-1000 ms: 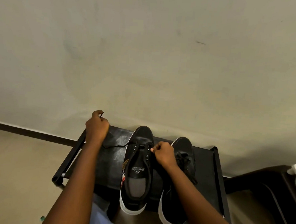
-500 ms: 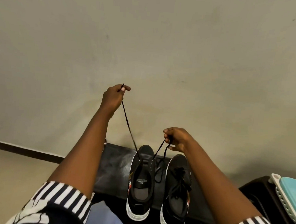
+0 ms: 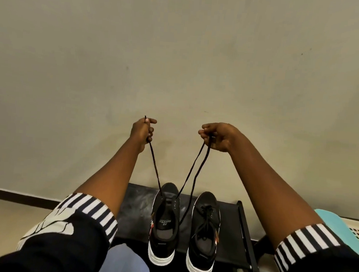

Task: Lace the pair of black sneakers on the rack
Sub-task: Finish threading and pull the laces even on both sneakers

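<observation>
On the rack (image 3: 227, 228), right sneaker (image 3: 204, 233) looks laced; left sneaker (image 3: 165, 222) holds only its first row, both hands (image 3: 141, 131) (image 3: 219, 136) pinching lace (image 3: 154, 166) ends taut.

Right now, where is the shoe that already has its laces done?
In the head view, the laced sneaker stands on the black rack, on the right side, right beside the unlaced sneaker.

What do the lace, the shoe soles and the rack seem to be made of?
Lace: thin black woven cord, probably; it hangs limp, and both hands hold it.
Soles: white rubber or foam, matte thick rims.
Rack: black top with grey scuffs and a dull sheen, perhaps plastic or coated board; hard to tell.
</observation>
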